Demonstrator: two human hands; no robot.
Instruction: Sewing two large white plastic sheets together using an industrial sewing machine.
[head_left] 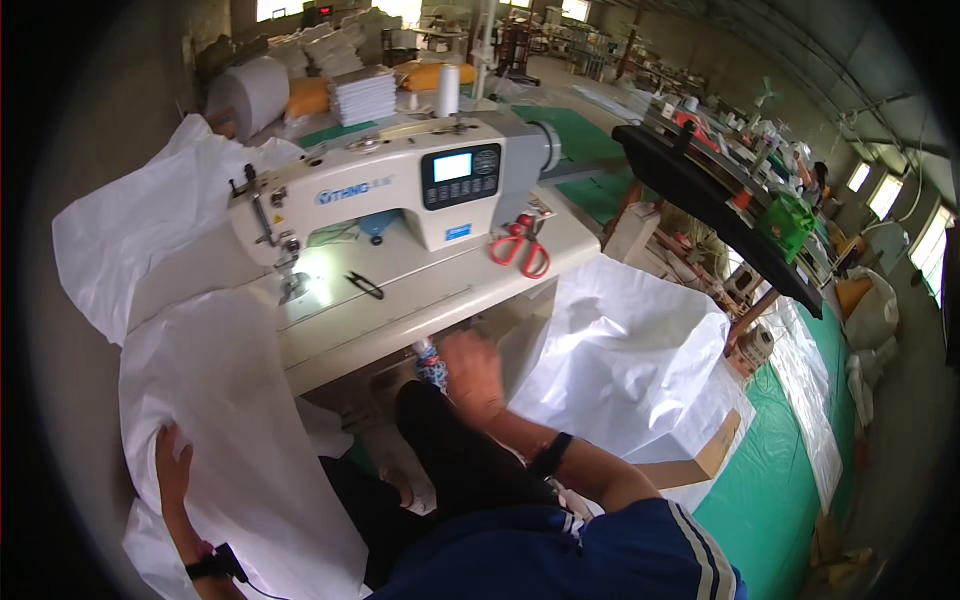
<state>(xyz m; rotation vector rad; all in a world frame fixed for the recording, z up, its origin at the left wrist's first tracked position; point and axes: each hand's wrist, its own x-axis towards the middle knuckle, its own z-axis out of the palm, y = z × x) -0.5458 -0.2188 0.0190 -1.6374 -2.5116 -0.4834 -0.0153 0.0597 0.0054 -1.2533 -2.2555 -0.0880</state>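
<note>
A large white plastic-like sheet hangs over the left end of the sewing table and drapes down beside my legs. My left hand lies against this sheet with its fingers apart. Close to the table's front edge, above my knee, is my right hand, its fingers smeared by motion. Just left of it a patterned blue-and-red object shows, its kind unclear. The white sewing machine has its lamp lit over the needle area. Black thread snips and red-handled scissors rest on the tabletop.
To my right, a white sheet lies over a cardboard box on a green floor covering. A long black padded piece juts in at the right. Behind the machine are a white roll and stacked white sheets.
</note>
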